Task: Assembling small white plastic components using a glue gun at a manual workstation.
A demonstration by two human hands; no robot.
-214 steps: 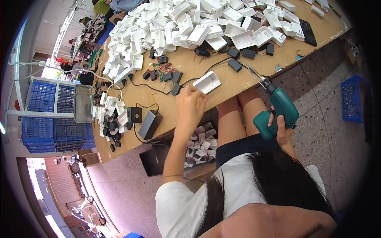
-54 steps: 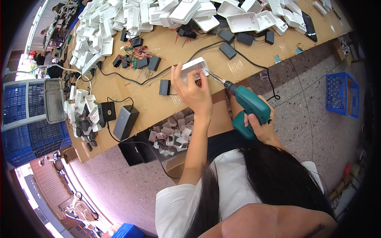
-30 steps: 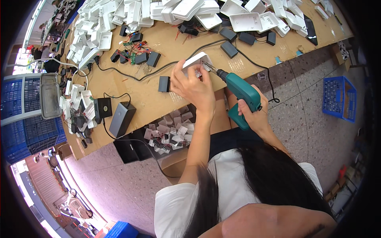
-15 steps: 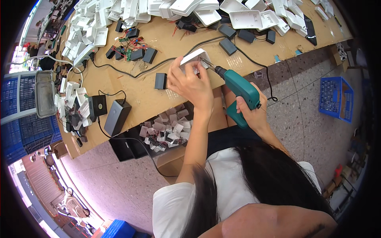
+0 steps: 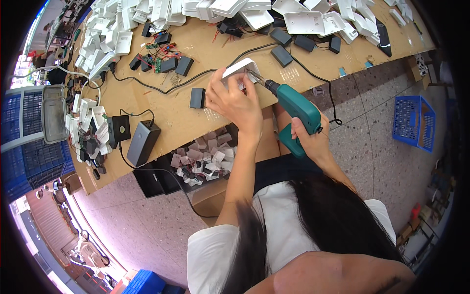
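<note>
Small electronics assembly workshop | long wooden workbench (image 5: 186,117) covered with piles of white plastic casings (image 5: 147,14), black adapter boxes (image 5: 143,142) and loose cables (image 5: 161,88) | teal electric screwdriver (image 5: 298,110) in use | blue plastic crates (image 5: 413,120) on speckled stone floor (image 5: 372,161)

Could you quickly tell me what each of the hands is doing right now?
Left hand: closed on a white casing at the bench edge.
Right hand: closed on the teal driver, its bit at the casing.
</note>
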